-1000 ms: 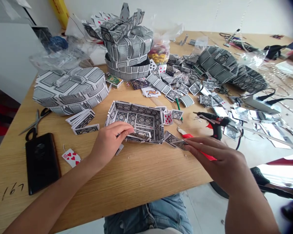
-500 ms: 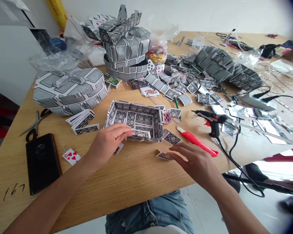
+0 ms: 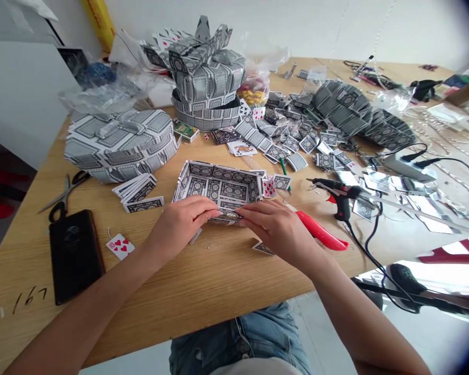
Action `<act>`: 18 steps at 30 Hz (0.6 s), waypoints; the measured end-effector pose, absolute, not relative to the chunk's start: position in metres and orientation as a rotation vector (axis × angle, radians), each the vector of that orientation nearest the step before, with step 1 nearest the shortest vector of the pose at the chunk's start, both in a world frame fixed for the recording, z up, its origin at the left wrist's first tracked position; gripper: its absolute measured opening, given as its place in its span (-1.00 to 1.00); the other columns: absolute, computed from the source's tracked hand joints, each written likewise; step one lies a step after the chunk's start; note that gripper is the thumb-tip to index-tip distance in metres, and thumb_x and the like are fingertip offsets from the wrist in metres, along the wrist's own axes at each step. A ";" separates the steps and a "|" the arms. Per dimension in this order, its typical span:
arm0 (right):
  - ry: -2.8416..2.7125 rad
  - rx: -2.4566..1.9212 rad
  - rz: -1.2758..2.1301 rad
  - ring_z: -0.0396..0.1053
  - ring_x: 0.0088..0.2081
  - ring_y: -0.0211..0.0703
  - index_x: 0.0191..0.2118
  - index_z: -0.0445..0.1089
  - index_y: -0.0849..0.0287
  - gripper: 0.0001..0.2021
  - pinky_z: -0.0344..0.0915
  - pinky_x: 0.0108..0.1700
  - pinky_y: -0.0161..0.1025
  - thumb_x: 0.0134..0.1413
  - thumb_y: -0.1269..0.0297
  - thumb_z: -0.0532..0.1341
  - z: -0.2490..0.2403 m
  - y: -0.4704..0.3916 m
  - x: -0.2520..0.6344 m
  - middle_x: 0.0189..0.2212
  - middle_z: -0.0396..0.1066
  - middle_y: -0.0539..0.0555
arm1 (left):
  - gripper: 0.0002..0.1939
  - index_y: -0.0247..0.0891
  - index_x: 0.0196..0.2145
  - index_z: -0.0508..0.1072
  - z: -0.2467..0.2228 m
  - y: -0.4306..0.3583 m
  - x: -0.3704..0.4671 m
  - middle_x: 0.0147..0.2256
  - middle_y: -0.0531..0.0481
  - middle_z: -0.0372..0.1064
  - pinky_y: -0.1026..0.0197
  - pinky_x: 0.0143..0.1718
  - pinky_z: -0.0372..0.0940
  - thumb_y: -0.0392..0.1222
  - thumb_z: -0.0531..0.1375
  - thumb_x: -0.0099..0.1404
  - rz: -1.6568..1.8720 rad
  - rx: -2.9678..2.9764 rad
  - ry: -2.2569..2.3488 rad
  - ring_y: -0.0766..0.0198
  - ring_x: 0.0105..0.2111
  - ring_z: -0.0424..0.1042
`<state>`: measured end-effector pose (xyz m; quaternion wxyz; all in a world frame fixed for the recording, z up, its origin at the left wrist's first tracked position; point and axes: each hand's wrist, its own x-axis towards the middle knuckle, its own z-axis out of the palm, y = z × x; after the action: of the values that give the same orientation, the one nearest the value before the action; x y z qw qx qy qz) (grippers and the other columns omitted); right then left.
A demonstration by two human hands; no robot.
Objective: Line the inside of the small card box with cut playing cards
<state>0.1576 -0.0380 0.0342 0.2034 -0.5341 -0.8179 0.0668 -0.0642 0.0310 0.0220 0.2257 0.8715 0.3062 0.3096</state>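
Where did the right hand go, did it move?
Yes. The right hand moved left, away from the red knife, onto the near wall of the card tray beside the left hand.

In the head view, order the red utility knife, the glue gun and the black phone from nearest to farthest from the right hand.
From the right hand:
1. Red utility knife, just right of it.
2. Glue gun, farther right and back.
3. Black phone, far left, past the left hand.

I'm looking at a home craft space — a wooden table heaped with playing cards; card-built boxes, a glue gun, scissors — white walls around it.
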 end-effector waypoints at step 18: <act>-2.203 -1.479 0.179 0.49 -0.28 -0.12 -0.10 0.53 0.20 -0.79 0.36 -0.21 -0.15 0.26 0.34 0.17 0.027 -0.041 0.156 -0.26 0.57 0.10 | -0.80 -0.28 -0.11 0.52 0.017 0.041 -0.073 -0.15 -0.03 0.53 0.22 -0.13 0.42 -0.32 0.18 0.32 0.652 2.595 0.779 0.22 -0.16 0.52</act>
<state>0.1558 -0.0410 0.0272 0.2389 -0.5401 -0.8043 0.0654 -0.0731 0.0407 0.0170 0.1766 0.9165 0.2751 0.2304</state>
